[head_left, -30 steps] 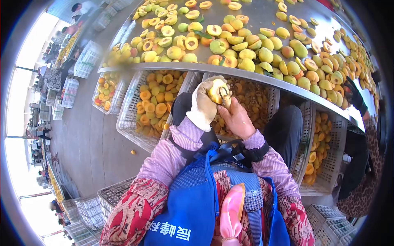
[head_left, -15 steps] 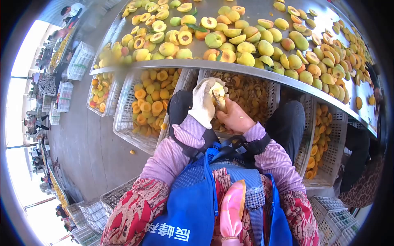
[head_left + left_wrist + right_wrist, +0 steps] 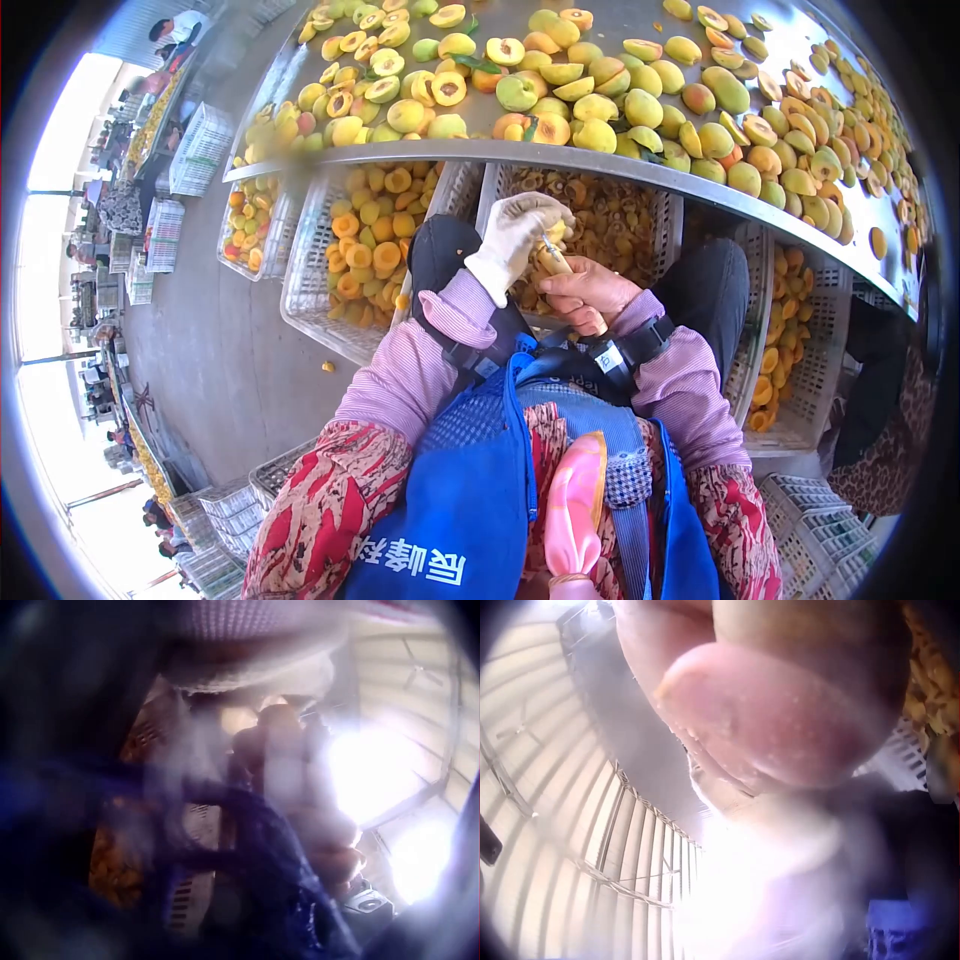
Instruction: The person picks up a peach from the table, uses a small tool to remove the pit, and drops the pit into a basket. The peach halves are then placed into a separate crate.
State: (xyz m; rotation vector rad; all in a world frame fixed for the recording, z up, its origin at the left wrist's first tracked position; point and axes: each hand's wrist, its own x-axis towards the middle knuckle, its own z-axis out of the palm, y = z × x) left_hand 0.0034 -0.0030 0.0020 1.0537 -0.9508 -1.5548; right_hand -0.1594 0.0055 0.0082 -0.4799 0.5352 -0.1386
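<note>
In the head view, my left hand [image 3: 516,240], in a pale glove, holds a yellow peach half [image 3: 557,232] over a crate of scraps. My bare right hand [image 3: 594,289] grips a pitting spoon [image 3: 552,261] with a light wooden handle and a metal loop. Its loop end is right at the fruit, and the handle's butt pokes out below my fingers. Glove and fingers cover much of the peach half. The left wrist view is blurred, with the glove cuff [image 3: 255,679] near the top. Curled bare fingers [image 3: 757,712] fill the upper right wrist view.
A metal table [image 3: 600,22] with many whole and halved peaches [image 3: 645,108] runs across the front, its raised edge [image 3: 470,154] just beyond my hands. Beneath stand a crate of peach halves [image 3: 300,300], a crate of scraps [image 3: 665,235] and another crate [image 3: 815,385] at right.
My right hand has turned over, so its fingers and the handle's butt now show. The left glove has rolled over the peach half, hiding its cut face. The head view has shifted slightly.
</note>
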